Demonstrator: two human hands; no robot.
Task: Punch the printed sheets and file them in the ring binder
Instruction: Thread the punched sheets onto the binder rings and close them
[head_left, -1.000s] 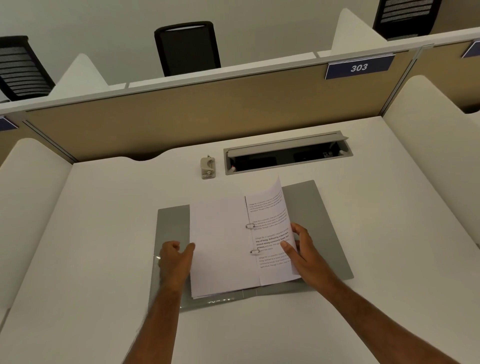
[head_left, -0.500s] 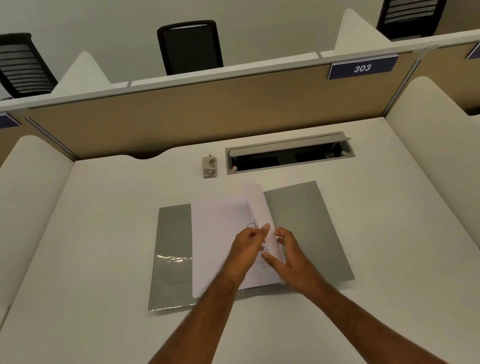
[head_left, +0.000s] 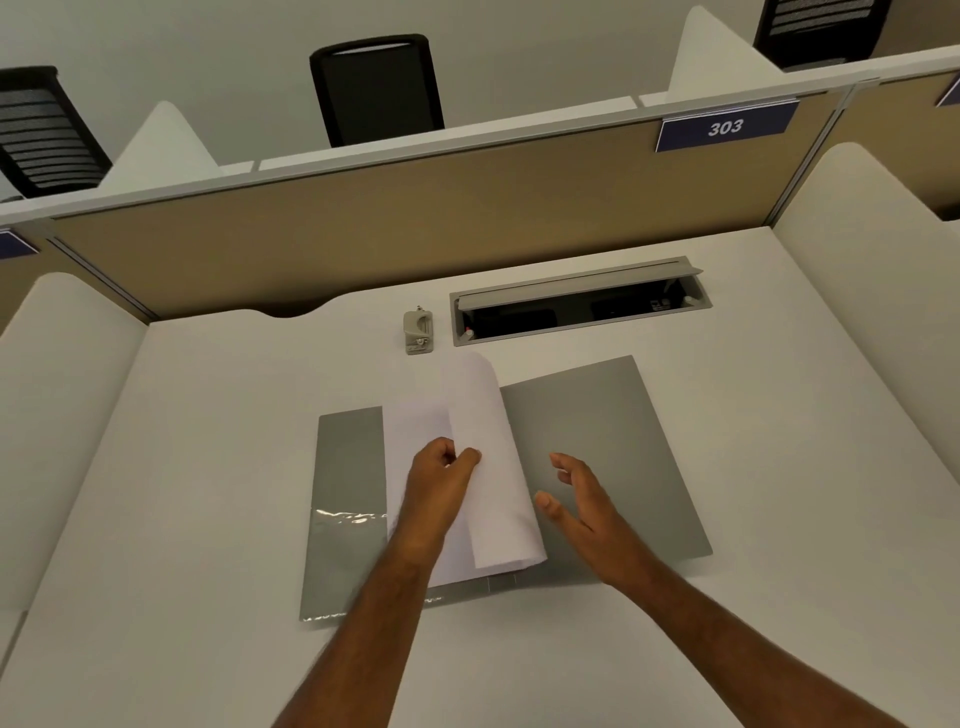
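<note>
A white bench (head_left: 208, 467) carries the open grey ring binder (head_left: 597, 441), lying flat near its middle. White printed sheets (head_left: 498, 467) curl over the binder's spine, blank side up. The left hand (head_left: 441, 483) pinches their edge. The right hand (head_left: 576, 499) hovers just beside them, fingers spread and empty. A small grey hole punch (head_left: 418, 331) stands behind the binder.

A second ago our left hand (head_left: 441, 478) rested at the left edge of the filed sheets (head_left: 415, 431); now it sits at frame centre, pinching the turning sheet (head_left: 493, 467), which has swung from right of the rings over to the left, blank side up. Our right hand (head_left: 582, 499) has let go and hovers with fingers spread over the binder's (head_left: 613, 441) bare right cover.
</note>
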